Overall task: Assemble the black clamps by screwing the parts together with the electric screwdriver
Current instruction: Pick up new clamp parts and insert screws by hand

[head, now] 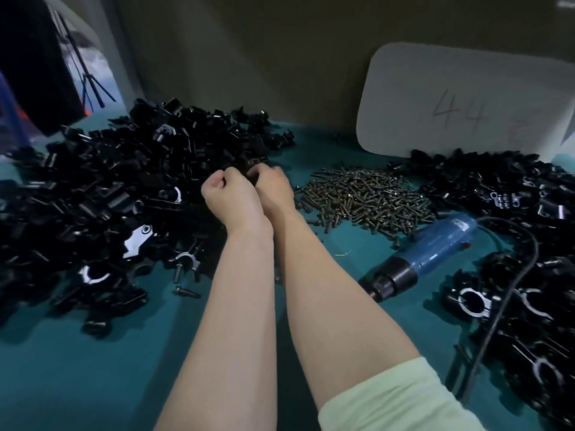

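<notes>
Part pick-up at the loose pile (124, 181); electric screwdriver (429, 253) idle.

The pile of black clamp parts fills the left of the table (93, 384). At its right edge the left hand (230, 197) has its fingers curled into the palm, and whether it holds anything is hidden. The right hand (273, 185) touches it, fingers curled round a clamp part (252, 163). Align both halves' holes before taking a screw. The screws (364, 197) lie just right of the hands. The screwdriver rests beyond them, its cable (510, 293) crossing the right-hand clamps (529, 337). Free working room is the bare strip between the piles, nearer the body.
</notes>
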Tool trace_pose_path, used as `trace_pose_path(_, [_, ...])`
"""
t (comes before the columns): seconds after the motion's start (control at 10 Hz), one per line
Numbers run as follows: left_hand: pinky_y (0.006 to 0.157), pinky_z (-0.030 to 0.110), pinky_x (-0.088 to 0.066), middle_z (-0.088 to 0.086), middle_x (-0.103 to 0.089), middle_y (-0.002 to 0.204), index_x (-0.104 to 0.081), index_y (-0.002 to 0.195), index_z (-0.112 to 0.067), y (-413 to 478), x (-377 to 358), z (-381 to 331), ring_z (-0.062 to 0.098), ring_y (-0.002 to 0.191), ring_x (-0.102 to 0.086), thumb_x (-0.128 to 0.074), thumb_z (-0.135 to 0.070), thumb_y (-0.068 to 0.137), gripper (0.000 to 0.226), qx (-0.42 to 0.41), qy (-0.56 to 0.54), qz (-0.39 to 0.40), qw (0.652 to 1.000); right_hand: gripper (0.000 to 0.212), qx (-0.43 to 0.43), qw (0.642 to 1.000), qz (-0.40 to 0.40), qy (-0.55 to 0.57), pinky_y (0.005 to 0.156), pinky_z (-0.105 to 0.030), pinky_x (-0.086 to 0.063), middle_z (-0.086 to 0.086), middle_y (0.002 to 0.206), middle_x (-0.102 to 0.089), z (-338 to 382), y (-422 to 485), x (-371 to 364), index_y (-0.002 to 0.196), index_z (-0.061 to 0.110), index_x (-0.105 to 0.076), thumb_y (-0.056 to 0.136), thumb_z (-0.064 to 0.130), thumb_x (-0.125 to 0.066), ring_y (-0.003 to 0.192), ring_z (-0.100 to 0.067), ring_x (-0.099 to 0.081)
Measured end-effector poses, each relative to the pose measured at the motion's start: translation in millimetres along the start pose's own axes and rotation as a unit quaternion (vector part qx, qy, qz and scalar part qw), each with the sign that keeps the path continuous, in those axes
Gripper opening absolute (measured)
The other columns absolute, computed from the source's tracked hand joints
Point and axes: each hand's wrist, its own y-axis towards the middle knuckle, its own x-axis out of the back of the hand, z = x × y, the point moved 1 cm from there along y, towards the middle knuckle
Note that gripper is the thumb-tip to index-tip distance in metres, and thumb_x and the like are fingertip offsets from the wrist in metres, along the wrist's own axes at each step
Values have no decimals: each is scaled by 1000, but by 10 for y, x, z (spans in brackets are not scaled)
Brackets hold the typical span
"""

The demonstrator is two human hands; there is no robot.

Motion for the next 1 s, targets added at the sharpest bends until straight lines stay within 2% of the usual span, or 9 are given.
trace_pose_path(0.2, [82, 22, -42, 15, -47, 143, -48, 136, -4, -79, -40, 51, 23, 120, -52, -48, -12, 95, 41, 11, 39, 43, 998, 22, -26, 981, -141, 134, 81, -24, -38, -13, 113, -63, -64, -135, 230, 109, 2, -62, 95, 9, -47, 107, -25, -56])
trace_pose_path(0.3, [100, 28, -39, 11, -46, 143, -46, 138, -7, -212, -108, 59, 21, 125, -47, -48, -13, 96, 42, 24, 53, 77, 995, 25, -13, 979, -136, 153, 81, -24, -40, -9, 115, -63, -88, -124, 469, 116, 10, -60, 94, 10, -48, 107, -23, -57])
trace_pose_path(0.4, [103, 37, -45, 16, -53, 136, -50, 133, -5, -256, -111, 12, 28, 121, -55, -48, -11, 95, 38, -16, 44, 52, 998, 43, 6, 997, 9, 70, 101, -33, -38, -11, 138, -49, -18, -122, 360, 137, 19, -47, 94, 17, -51, 125, -28, -46])
trace_pose_path(0.5, [103, 44, -46, 20, -50, 138, -49, 133, -2, -202, -54, -31, 33, 122, -54, -48, -12, 94, 40, -37, 47, 29, 998, 46, -25, 993, 48, 109, 112, -45, -27, -15, 150, -31, -23, -217, 115, 142, 15, -40, 97, 22, -50, 135, -37, -31])
trace_pose_path(0.6, [106, 45, -44, 25, -43, 144, -45, 136, 3, -204, -27, -28, 36, 128, -48, -47, -11, 94, 45, -25, 55, 28, 998, 35, 1, 990, -22, 139, 105, -49, -35, -23, 140, -41, -49, -315, 51, 129, -2, -49, 97, 11, -48, 126, -41, -42])
trace_pose_path(0.7, [106, 42, -44, 20, -46, 144, -48, 135, -1, -258, -52, 9, 31, 129, -49, -47, -11, 95, 41, -24, 54, 34, 998, 29, -3, 982, -74, 171, 101, -50, -40, -27, 131, -45, -44, -419, 140, 120, -7, -52, 94, 5, -48, 117, -42, -49])
trace_pose_path(0.8, [105, 35, -41, 16, -44, 146, -46, 138, -5, -296, -86, 58, 28, 130, -47, -48, -14, 96, 43, -22, 64, 46, 997, 26, -4, 983, -103, 154, 95, -30, -41, -14, 125, -51, -133, -389, 362, 116, 8, -59, 90, 8, -57, 109, -27, -53])
trace_pose_path(0.9, [108, 32, -39, 9, -45, 145, -35, 148, -12, -379, -194, 140, 21, 129, -48, -53, -20, 97, 54, 4, 80, 112, 990, 30, 13, 977, -117, 179, 82, -23, -47, 1, 107, -62, -219, -410, 755, 118, 14, -61, 89, 19, -64, 98, -14, -58])
trace_pose_path(1.0, [105, 41, -46, 10, -54, 138, -40, 145, -10, -550, -411, 234, 25, 123, -56, -57, -36, 96, 58, 51, 103, 212, 971, 26, 33, 981, -131, 143, 71, -13, -47, 10, 90, -64, -348, -561, 1097, 114, 14, -66, 90, 20, -62, 80, -1, -63])
